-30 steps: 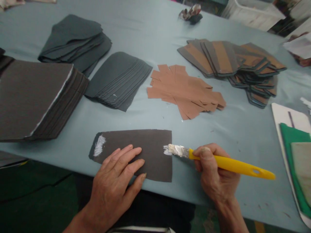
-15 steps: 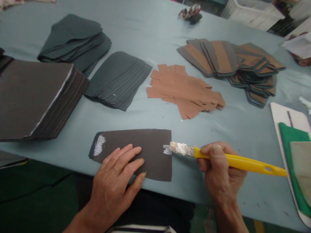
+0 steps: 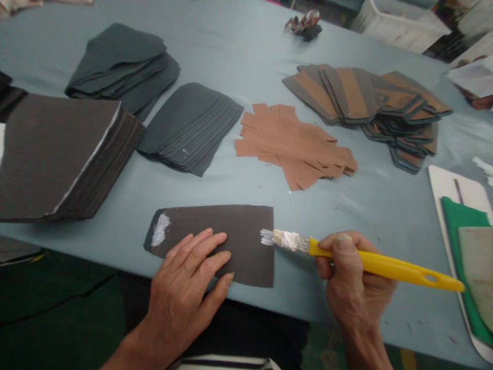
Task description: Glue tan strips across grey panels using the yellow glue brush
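Remotely, I watch left hand [image 3: 185, 282] flat, loosely spread on matte, white-streaked, tapered panel [image 3: 248, 259], right hand [image 3: 350, 270] curled tightly round yellow-handled brush [image 3: 396, 267], white bin [image 3: 396, 25], contents blurred.

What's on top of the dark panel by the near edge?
The left hand rests on the dark panel, with white smears near both its ends. Whatever the hand covers cannot be seen.

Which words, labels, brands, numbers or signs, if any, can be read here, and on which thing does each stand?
None: no text can be read. The yellow brush shows no lettering, and the white smears on the dark piece form no readable characters.
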{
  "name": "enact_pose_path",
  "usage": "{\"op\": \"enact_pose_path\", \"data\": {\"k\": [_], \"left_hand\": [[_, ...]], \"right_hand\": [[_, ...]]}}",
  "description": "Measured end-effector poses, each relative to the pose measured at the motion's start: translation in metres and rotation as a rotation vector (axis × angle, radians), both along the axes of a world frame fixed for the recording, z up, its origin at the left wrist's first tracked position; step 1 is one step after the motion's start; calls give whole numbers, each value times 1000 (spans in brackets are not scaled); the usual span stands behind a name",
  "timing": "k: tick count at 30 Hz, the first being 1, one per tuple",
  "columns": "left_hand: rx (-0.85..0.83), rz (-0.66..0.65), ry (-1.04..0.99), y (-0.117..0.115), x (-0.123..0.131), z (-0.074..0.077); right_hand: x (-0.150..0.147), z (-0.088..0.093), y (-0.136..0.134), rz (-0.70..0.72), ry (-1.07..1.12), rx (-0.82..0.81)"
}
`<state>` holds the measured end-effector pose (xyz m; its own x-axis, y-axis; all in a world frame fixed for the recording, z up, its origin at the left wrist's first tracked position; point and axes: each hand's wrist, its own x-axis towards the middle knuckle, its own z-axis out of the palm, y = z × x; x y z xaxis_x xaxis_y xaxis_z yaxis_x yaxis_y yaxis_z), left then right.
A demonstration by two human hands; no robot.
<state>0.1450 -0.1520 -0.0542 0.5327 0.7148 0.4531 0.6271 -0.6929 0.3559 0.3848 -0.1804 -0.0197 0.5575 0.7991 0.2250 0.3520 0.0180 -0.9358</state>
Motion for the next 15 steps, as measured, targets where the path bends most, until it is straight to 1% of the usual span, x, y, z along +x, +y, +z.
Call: {"op": "enact_pose_path", "data": {"k": [2,5,8,10,12,15], "left_hand": [[7,5,1,0,0,0],[6,5,2,0,0,-1],[0,5,-4,-1,1,-1],[0,9,-6,-1,1,-1],[4,12,-1,-1,1,-1],[16,4,6,0,0,-1]], "right_hand": [[-4,-1,1,26,13,10],[-5,-5,3,72,27,-41],[2,-6,2,7,9,-69],[6,-3,-1,-57,50,-53],[6,2,-1,-96,204,-28],[-1,9,2,-116,576,-11]]}}
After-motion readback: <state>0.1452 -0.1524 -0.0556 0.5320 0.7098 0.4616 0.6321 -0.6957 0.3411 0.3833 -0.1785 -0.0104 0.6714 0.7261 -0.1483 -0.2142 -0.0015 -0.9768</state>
